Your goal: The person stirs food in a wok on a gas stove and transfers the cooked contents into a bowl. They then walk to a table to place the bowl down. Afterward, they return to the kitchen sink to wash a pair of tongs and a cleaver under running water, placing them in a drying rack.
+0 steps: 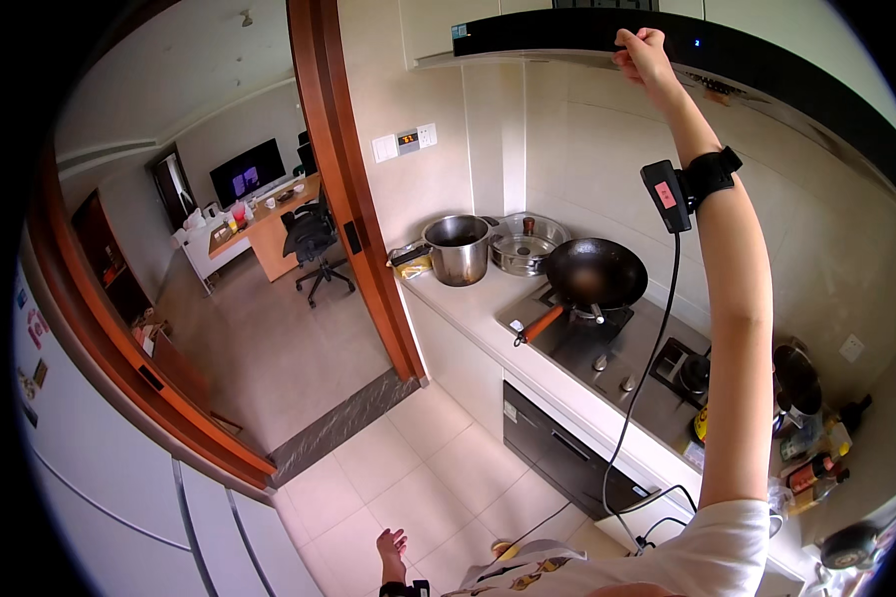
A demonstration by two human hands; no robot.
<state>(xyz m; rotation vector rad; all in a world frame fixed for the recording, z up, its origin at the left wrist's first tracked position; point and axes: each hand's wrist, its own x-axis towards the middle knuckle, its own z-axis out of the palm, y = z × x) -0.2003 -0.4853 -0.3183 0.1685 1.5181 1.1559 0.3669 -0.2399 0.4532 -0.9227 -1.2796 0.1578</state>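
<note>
My right hand (642,56) is raised to the front edge of the black range hood (552,33), its fingers curled in front of the panel beside a small lit blue digit. I cannot tell whether a finger touches the panel. A black box is strapped to my right forearm, with a cable hanging down. My left hand (393,546) hangs low above the tiled floor, fingers apart and holding nothing. Below the hood, a black wok (596,274) with a wooden handle (543,325) sits on the left burner of the gas stove (576,354).
A steel pot (459,254) and a glass-lidded steamer (526,242) stand left of the wok. Bottles (810,474) and another pan (797,380) crowd the counter's right end. Cables cross the counter front (478,339). An open doorway with a wooden frame (358,186) is at the left.
</note>
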